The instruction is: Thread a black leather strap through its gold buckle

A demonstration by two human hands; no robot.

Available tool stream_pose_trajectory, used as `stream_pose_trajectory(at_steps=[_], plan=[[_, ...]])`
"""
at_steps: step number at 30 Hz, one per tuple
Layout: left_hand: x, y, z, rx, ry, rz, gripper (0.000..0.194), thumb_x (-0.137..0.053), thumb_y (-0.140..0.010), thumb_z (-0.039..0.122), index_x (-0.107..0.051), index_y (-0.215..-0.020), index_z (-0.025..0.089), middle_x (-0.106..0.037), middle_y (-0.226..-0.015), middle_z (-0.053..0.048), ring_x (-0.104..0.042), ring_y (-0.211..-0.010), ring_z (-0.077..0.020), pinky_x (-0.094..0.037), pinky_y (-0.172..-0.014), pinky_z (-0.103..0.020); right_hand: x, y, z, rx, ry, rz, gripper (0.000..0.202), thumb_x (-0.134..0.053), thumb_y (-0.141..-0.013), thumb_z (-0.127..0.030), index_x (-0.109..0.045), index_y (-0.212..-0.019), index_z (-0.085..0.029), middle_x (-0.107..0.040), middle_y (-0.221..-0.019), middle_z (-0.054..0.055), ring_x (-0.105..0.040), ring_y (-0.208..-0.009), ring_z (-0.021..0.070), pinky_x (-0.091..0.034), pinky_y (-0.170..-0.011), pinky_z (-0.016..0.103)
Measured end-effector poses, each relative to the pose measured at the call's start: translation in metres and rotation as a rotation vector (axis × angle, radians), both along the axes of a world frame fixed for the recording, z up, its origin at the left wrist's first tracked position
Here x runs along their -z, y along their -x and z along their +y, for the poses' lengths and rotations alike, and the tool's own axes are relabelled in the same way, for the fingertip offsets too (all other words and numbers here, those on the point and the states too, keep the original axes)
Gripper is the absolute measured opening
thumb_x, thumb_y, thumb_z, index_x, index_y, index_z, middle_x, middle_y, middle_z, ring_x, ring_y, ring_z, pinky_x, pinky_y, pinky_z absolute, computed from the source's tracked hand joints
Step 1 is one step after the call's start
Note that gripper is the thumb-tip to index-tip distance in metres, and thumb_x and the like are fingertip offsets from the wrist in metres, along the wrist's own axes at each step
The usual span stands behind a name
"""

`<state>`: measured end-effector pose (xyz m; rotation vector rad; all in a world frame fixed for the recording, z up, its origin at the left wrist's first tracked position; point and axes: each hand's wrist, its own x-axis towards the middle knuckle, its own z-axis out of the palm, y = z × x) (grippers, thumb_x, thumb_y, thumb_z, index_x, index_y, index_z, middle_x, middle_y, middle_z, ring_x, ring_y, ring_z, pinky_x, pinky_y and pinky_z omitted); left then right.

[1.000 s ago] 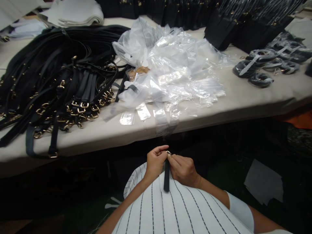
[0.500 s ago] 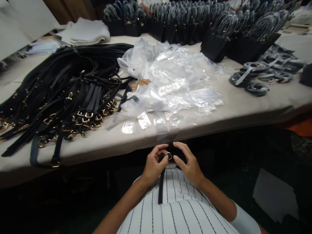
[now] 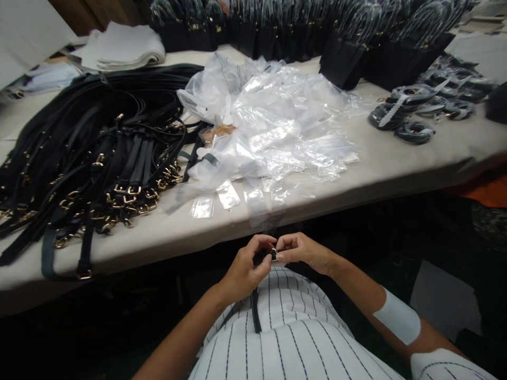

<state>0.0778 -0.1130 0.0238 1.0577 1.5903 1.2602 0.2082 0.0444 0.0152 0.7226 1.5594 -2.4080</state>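
Note:
My left hand (image 3: 246, 268) is closed on a black strap (image 3: 255, 312), whose loose end hangs down over my striped shirt. A small gold buckle (image 3: 273, 253) shows between the fingertips of both hands, just in front of the table edge. My right hand (image 3: 304, 253) pinches at the buckle from the right side; its fingertips hide most of what they grip. Straight ahead, small clear plastic sleeves (image 3: 227, 194) lie near the table's front edge.
On the left of the table (image 3: 190, 232) spreads a heap of black straps (image 3: 130, 153) with gold buckles. A pile of clear plastic bags (image 3: 277, 121) fills the middle. Black handbags (image 3: 344, 60) with wrapped handles line the back; wrapped coiled straps (image 3: 414, 132) lie at right.
My right hand has come in from the right, going from spread fingers to a pinch at the buckle. My left hand keeps the strap. The view has shifted slightly.

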Motion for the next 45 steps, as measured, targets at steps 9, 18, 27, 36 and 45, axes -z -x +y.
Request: stream_pose_trajectory(at_steps=[9,18,27,36,45], plan=[[-0.008,-0.005,0.003,-0.025,-0.031,0.004,0.025,-0.047,-0.092,0.020,-0.048,-0.116,0.026,-0.059,-0.099,-0.002,-0.060,-0.091,-0.0133,-0.049,-0.084,-0.027,-0.011,0.008,-0.003,0.004,0.299,0.023,0.020,-0.071,-0.071,-0.023,-0.054,-0.076,-0.015,-0.052,-0.061,-0.002,-0.033,-0.052,0.0056,-0.015,-0.048,0.022],[-0.015,-0.015,0.007,-0.072,-0.070,0.015,0.024,-0.047,-0.091,0.017,-0.049,-0.114,0.024,-0.060,-0.103,-0.003,-0.060,-0.095,-0.0148,-0.049,-0.085,-0.028,-0.027,0.007,-0.006,0.019,0.319,0.019,0.019,-0.067,-0.071,-0.019,-0.052,-0.081,-0.016,-0.036,-0.059,-0.007,-0.023,-0.050,0.0044,-0.012,-0.047,0.022],[-0.017,-0.025,0.008,-0.150,-0.058,-0.033,0.022,-0.048,-0.090,0.019,-0.052,-0.112,0.024,-0.059,-0.097,-0.002,-0.058,-0.091,-0.0146,-0.047,-0.081,-0.026,-0.034,0.002,-0.014,0.089,0.231,-0.015,0.022,-0.065,-0.066,-0.020,-0.045,-0.074,-0.019,-0.032,-0.054,-0.009,-0.018,-0.046,0.0036,-0.010,-0.044,0.023],[-0.014,-0.030,0.006,-0.170,0.009,-0.029,0.028,-0.045,-0.088,0.011,-0.054,-0.111,0.024,-0.061,-0.093,-0.001,-0.060,-0.085,-0.0132,-0.047,-0.077,-0.026,-0.030,-0.002,-0.027,0.145,0.035,-0.058,0.023,-0.062,-0.064,-0.014,-0.040,-0.067,-0.019,-0.034,-0.053,-0.009,-0.024,-0.047,0.0044,-0.015,-0.043,0.021],[-0.015,-0.030,0.004,-0.127,0.014,-0.340,0.030,-0.044,-0.086,0.011,-0.055,-0.111,0.021,-0.056,-0.073,0.003,-0.054,-0.068,-0.0102,-0.045,-0.066,-0.023,-0.002,-0.012,-0.058,0.037,-0.134,0.024,0.019,-0.067,-0.064,-0.012,-0.062,-0.082,-0.016,-0.059,-0.078,0.000,-0.054,-0.075,0.0147,-0.041,-0.065,0.025]])
